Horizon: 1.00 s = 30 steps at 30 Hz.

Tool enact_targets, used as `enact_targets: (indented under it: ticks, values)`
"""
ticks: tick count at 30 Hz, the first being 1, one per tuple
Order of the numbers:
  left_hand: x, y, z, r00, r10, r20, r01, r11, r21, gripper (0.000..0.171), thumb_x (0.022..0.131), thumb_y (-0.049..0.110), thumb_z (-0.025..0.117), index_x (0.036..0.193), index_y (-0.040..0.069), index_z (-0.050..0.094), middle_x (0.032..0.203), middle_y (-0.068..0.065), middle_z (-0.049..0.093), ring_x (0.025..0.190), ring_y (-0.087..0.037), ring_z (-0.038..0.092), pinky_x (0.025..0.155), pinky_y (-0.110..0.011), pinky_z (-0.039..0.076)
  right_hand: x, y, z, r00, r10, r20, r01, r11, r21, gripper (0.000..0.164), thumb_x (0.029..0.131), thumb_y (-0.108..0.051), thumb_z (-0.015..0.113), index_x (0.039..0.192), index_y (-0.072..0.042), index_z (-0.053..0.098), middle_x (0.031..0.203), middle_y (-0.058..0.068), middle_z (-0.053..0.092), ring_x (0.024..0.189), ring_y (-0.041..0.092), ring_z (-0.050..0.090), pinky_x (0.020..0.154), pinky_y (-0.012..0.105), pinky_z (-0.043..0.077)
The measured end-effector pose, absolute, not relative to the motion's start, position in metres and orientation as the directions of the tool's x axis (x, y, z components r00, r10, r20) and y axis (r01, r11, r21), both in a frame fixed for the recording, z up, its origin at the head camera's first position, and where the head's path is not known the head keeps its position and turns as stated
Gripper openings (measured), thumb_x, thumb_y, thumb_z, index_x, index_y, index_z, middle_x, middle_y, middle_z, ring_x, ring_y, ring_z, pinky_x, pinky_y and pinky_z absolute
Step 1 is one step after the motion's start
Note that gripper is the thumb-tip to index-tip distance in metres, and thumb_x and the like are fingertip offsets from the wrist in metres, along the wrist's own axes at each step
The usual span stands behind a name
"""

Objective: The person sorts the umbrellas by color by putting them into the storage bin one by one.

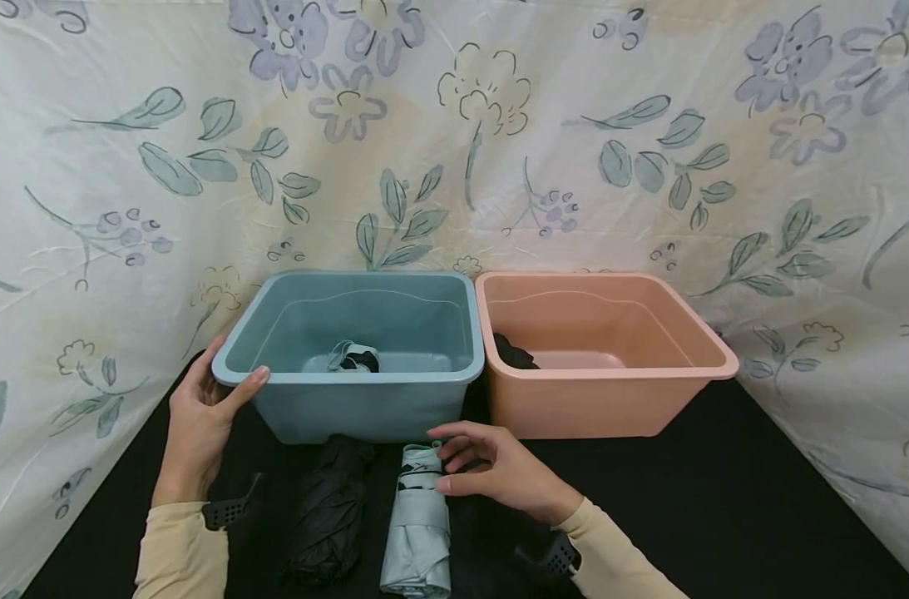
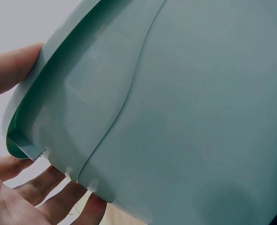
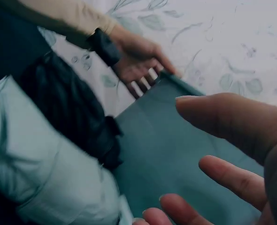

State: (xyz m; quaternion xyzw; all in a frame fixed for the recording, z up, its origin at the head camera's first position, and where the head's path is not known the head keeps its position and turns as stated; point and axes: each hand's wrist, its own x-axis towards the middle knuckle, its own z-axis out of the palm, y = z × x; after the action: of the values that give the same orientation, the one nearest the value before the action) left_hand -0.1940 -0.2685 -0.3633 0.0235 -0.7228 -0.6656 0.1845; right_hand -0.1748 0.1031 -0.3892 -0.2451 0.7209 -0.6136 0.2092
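My left hand [image 1: 200, 416] holds the left front corner of a blue plastic bin [image 1: 364, 408], thumb on the rim and the other fingers spread under it against the outer wall [image 2: 143, 117]. In front of the bin my right hand [image 1: 499, 470] hovers with loosely bent fingers beside the top end of a rolled pale blue umbrella [image 1: 418, 532]. The right wrist view shows nothing between those fingers [image 3: 232, 180]. Left of that umbrella lies a black, wrinkled folded bundle [image 1: 327, 516], apparently another umbrella.
A pink bin [image 1: 596, 403] stands right of the blue one, with a dark item [image 1: 512, 353] inside at its left. In the blue bin lies a pale blue and black item [image 1: 355, 358], partly hidden. A floral cloth [image 1: 544, 150] hangs behind the black table surface [image 1: 723, 499].
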Motion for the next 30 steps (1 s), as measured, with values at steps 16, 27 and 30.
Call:
enact_targets:
  ticks: [16,27,30]
  values:
    - [-0.195,-0.271,-0.362,-0.932,-0.269,0.243,0.225,0.098,0.969,0.086,0.094,0.013,0.075,0.162,0.016,0.024,0.165,-0.013,0.026,0.150,-0.029,0.027,0.108,-0.015,0.035,-0.170,0.099,-0.408,-0.789,-0.613,-0.041,-0.079,0.167,-0.983,0.057,0.088,-0.017,0.081,0.141,-0.009,0.060,0.118,0.018,0.059,0.103,0.034,0.058,0.084,0.035,0.054]
    - [-0.195,-0.271,-0.364,-0.934,-0.270,0.234,0.216,0.093,0.972,0.085,0.094,0.013,0.075,0.162,0.016,0.025,0.164,-0.013,0.027,0.150,-0.030,0.028,0.109,-0.016,0.035,-0.170,0.096,-0.414,-0.783,-0.616,-0.081,-0.052,0.196,-0.979,0.057,0.087,-0.017,0.082,0.139,-0.011,0.061,0.116,0.014,0.058,0.101,0.032,0.058,0.081,0.034,0.054]
    - [-0.195,-0.272,-0.365,-0.933,-0.269,0.238,0.219,0.097,0.971,0.085,0.094,0.013,0.075,0.162,0.016,0.025,0.165,-0.012,0.026,0.150,-0.030,0.027,0.110,-0.016,0.034,-0.169,0.094,-0.415,-0.782,-0.618,-0.080,-0.060,0.203,-0.977,0.058,0.087,-0.018,0.082,0.140,-0.012,0.061,0.118,0.014,0.057,0.102,0.032,0.058,0.081,0.034,0.054]
